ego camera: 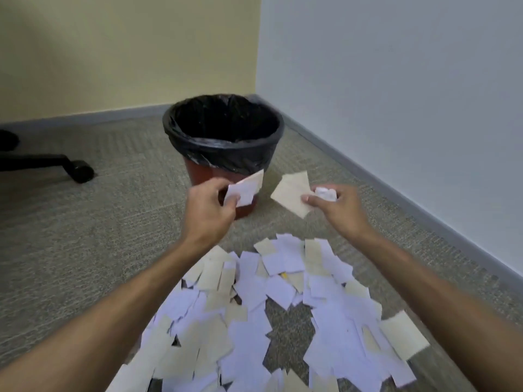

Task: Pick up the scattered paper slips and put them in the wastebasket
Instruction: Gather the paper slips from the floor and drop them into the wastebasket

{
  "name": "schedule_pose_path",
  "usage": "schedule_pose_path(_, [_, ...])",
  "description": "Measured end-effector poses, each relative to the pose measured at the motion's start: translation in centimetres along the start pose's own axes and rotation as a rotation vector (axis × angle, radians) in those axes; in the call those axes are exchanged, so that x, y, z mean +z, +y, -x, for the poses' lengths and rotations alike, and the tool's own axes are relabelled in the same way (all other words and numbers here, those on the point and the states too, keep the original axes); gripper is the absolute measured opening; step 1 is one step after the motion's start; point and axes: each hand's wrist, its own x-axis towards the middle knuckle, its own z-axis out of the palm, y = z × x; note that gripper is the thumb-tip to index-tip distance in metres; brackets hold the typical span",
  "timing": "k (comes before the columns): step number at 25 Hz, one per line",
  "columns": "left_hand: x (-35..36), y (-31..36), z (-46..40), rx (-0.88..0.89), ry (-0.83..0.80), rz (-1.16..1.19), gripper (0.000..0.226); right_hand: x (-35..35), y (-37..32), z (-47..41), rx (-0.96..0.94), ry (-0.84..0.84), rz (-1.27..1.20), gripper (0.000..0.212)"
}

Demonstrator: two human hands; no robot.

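**Both hands hold slips in front of the wastebasket**

The wastebasket (pixel 223 137) stands on the carpet (pixel 85 222) close to the room's corner, a reddish-brown tub lined with a black bag (pixel 226 155) folded over its rim. Its inside shows only dark.

The left hand (pixel 208 207) is raised just in front of the wastebasket's lower wall. Its grip is closed: thumb and fingers pinch a white slip (pixel 245 189) that overlaps the view of the tub's base.

The right hand (pixel 336 207) is up just right of the wastebasket's base, level with the left. Its grip is also closed, the thumb and fingers pinching a cream slip (pixel 293 193) by one corner, with a crumpled white wad (pixel 325 193) tucked in the curled fingers.

The pile of paper slips (pixel 268 321), white and cream, overlapping, lies on the carpet nearer the person than the wastebasket, under and between both forearms.

Left of the wastebasket, well apart, a black chair leg with a caster (pixel 80 171) rests on the carpet. Behind the wastebasket a yellow wall (pixel 127 52) meets a pale wall (pixel 396 66).
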Motion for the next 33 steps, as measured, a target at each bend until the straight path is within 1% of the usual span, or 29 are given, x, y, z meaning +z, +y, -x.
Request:
schedule_pose_path(2, [-1.0, 1.5, -3.6, 0.117, 0.158, 0.012, 0.013, 0.3, -3.8, -3.6, -0.123, 0.077, 0.032, 0.014])
schedule_pose_path(3, [-1.5, 2.1, -5.6, 0.127, 0.196, 0.008, 0.013, 0.6, -5.7, -5.6, -0.182, 0.107, 0.058, 0.017])
schedule_pose_path(5, [-2.0, 2.4, -9.7, 0.049, 0.242, -0.017, 0.011, 1.7, -8.9, -9.3, -0.267, 0.143, 0.091, 0.019])
schedule_pose_path(7, [-2.1, 1.5, -13.1, -0.082, 0.280, -0.059, 0.017, 3.3, -10.7, -12.6, -0.298, 0.121, 0.130, 0.022])
schedule_pose_path(8, [-2.0, 0.6, -14.3, -0.148, 0.283, -0.062, 0.016, 4.3, -10.9, -14.2, -0.294, 0.097, 0.177, 0.024])
schedule_pose_path(10, [-1.6, -1.0, -15.9, -0.260, 0.235, -0.042, 0.011, 6.3, -10.7, -16.6, -0.258, 0.048, 0.322, 0.021])
schedule_pose_path(11, [-1.4, -1.5, -16.2, -0.292, 0.199, -0.039, 0.013, 7.2, -10.4, -17.5, -0.241, 0.020, 0.399, 0.024])
schedule_pose_path(12, [-1.1, -1.9, -16.3, -0.302, 0.160, -0.052, 0.016, 8.0, -10.2, -18.0, -0.231, -0.022, 0.462, 0.042])
schedule_pose_path(13, [-0.9, -2.2, -16.1, -0.284, 0.126, -0.084, 0.023, 8.7, -9.9, -18.2, -0.211, -0.080, 0.490, 0.067])
schedule_pose_path(14, [-0.6, -2.2, -15.7, -0.249, 0.093, -0.132, 0.034, 9.2, -9.6, -18.1, -0.175, -0.128, 0.480, 0.090])
schedule_pose_path(15, [-0.3, -2.4, -14.8, -0.206, 0.058, -0.176, 0.047, 9.6, -9.3, -17.5, -0.137, -0.154, 0.453, 0.103])
schedule_pose_path(16, [-0.1, -2.4, -13.8, -0.149, 0.040, -0.205, 0.057, 9.6, -8.9, -16.8, -0.115, -0.155, 0.417, 0.107])
schedule_pose_path(17, [0.1, -2.4, -12.4, -0.093, 0.042, -0.219, 0.061, 9.3, -8.5, -15.8, -0.113, -0.145, 0.377, 0.106])
schedule_pose_path(19, [0.1, -2.5, -9.0, 0.022, 0.067, -0.207, 0.057, 8.2, -7.7, -12.9, -0.140, -0.126, 0.310, 0.097])
schedule_pose_path(22, [0.6, -3.0, -2.5, 0.139, 0.044, -0.104, 0.038, 6.0, -5.5, -6.9, -0.194, -0.179, 0.313, 0.080])
schedule_pose_path(24, [1.4, -3.2, 2.4, 0.151, -0.087, -0.058, 0.022, 4.9, -3.3, -2.6, -0.234, -0.214, 0.350, 0.068])
schedule_pose_path(26, [2.0, -3.4, 7.2, 0.107, -0.311, -0.027, 0.018, 4.6, 0.0, 1.8, -0.206, -0.266, 0.390, 0.065])
schedule_pose_path(28, [2.4, -3.6, 11.2, 0.019, -0.583, -0.044, 0.025, 4.8, 4.1, 6.2, -0.102, -0.332, 0.429, 0.066])
schedule_pose_path(30, [2.5, -3.7, 14.9, -0.020, -0.882, -0.163, 0.031, 4.9, 7.9, 10.5, 0.025, -0.425, 0.437, 0.061])
schedule_pose_path(31, [2.5, -3.7, 16.8, -0.009, -0.998, -0.240, 0.037, 4.8, 9.2, 12.5, 0.066, -0.496, 0.459, 0.056])
schedule_pose_path(33, [2.6, -3.6, 19.8, 0.064, -1.134, -0.348, 0.058, 4.7, 11.0, 15.8, 0.047, -0.661, 0.535, 0.045])
